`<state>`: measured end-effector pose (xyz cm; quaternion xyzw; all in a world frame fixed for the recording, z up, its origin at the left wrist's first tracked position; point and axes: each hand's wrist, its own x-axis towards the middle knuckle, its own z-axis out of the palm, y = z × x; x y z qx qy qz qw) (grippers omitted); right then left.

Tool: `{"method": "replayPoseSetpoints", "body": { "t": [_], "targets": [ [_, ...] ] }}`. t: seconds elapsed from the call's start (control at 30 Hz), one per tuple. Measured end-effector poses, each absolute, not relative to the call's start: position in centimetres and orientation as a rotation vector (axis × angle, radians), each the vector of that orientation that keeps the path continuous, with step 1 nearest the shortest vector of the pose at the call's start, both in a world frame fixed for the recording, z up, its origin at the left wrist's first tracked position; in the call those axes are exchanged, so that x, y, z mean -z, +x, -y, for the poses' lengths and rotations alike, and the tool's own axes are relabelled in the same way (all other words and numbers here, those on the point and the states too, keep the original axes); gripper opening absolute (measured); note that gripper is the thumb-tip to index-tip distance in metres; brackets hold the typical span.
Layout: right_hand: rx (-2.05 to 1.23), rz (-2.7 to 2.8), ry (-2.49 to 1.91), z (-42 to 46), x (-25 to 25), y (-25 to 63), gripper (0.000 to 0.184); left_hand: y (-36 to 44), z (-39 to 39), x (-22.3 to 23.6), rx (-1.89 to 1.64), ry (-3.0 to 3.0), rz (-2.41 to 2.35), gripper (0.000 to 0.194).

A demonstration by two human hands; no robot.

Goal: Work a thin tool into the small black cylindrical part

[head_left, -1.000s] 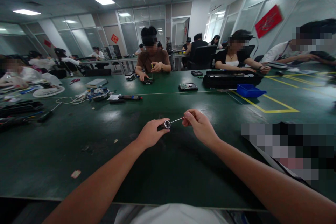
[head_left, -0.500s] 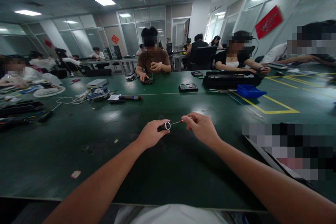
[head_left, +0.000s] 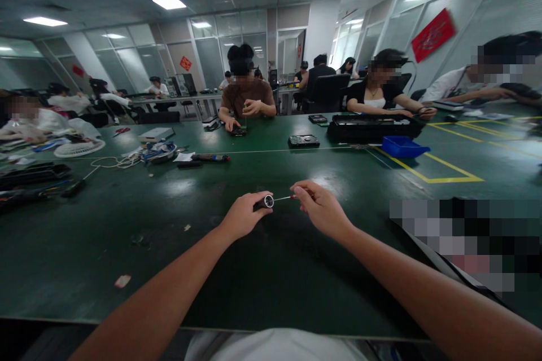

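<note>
My left hand (head_left: 242, 215) is closed round a small dark cylinder (head_left: 267, 202) with a silvery ring at its end, which faces right and toward me. What lies inside the ring is too small to make out. A screwdriver (head_left: 283, 198) with a thin metal shaft and a reddish handle end is pinched in my right hand (head_left: 322, 206). Its tip reaches the cylinder's open end; how deep it goes is hidden. Most of the handle is covered by my fingers. Both hands are above the green table (head_left: 271, 287).
An opened hard drive (head_left: 304, 141) lies ahead, with a blue bin (head_left: 404, 147) and a long black casing (head_left: 375, 128) to its right. Cables (head_left: 157, 152) and a dark tool (head_left: 210, 158) lie left. Co-workers sit across the table, one a person in brown (head_left: 248, 98).
My left hand and the cylinder have shifted very slightly left. The fingers of my right hand have changed position a little on the screwdriver handle.
</note>
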<state>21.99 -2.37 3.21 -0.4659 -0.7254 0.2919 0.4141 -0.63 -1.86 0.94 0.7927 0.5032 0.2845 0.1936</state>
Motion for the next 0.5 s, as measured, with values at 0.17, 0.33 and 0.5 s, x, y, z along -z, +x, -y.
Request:
{"method": "replayPoseSetpoints", "body": {
  "t": [0.17, 0.33, 0.5],
  "targets": [
    [-0.712, 1.783, -1.154, 2.18, -2.87, 21.83, 0.026, -0.48, 1.89, -1.00, -0.783, 2.222, -1.436, 0.040],
    [-0.704, 1.776, -1.107, 2.29, -2.96, 21.92, 0.014, -0.47, 1.84, -0.98, -0.793, 2.220, -1.420, 0.040],
    [-0.713, 1.801, -1.128, 2.30, -2.80, 22.01, 0.028, -0.50, 1.86, -0.97, -0.789, 2.221, -1.407, 0.039]
  ]
}}
